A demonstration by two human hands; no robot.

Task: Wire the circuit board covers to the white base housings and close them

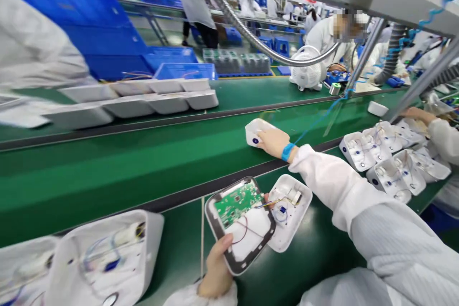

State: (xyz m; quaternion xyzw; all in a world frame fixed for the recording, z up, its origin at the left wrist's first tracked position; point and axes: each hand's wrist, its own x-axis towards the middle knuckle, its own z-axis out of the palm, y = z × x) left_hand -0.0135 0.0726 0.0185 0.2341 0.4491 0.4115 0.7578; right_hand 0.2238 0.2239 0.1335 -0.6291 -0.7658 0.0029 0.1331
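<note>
My left hand (215,270) grips the near corner of an opened white device half (239,224) with a green circuit board (237,202) and thin wires. Joined to it by wires, the other white shell half (290,210) lies on the green bench. My right hand (274,142), with a blue wrist strap (287,151), reaches out over the green conveyor belt (143,153) and rests on a closed white housing (255,131) with a blue button.
Several open white housings (387,158) lie in a row at right, beside another person's hand (416,114). More white shells (103,258) sit at near left. White trays (143,100), blue crates (107,33), a fan (306,69) and other workers stand beyond the belt.
</note>
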